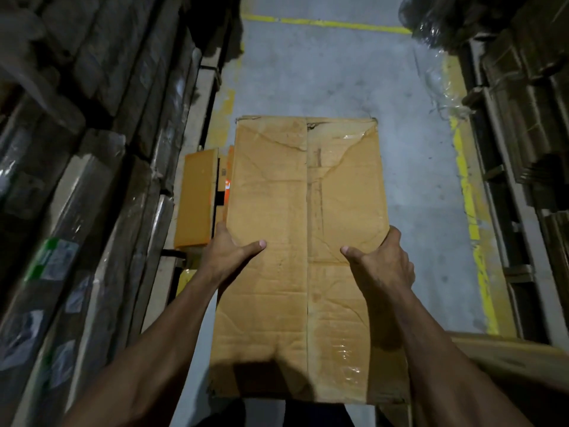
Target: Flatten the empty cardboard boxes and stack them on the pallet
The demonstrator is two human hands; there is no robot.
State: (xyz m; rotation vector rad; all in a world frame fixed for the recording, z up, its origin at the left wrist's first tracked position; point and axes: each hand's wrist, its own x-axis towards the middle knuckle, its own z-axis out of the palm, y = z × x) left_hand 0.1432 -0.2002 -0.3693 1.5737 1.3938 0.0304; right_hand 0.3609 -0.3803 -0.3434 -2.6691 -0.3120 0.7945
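Narrow aisle: dark wrapped stacks (92, 180) on the left, stacked cardboard (529, 124) on the right, grey concrete floor (338, 72) with yellow lines (468, 192). A small orange-brown box (197, 198) lies just left. Flattened cardboard box (304, 257), creased, worn, with tape remnants, held out front above the floor. Left hand (228, 254) and right hand (381, 260) grip its side edges, thumbs on top, fingers curled underneath.

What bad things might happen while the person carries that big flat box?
The flattened box is wide and hides the floor near the feet, so the person might trip on the smaller box lying to the left. The left hand and right hand grip only the side edges, so the creased cardboard may sag or slip.
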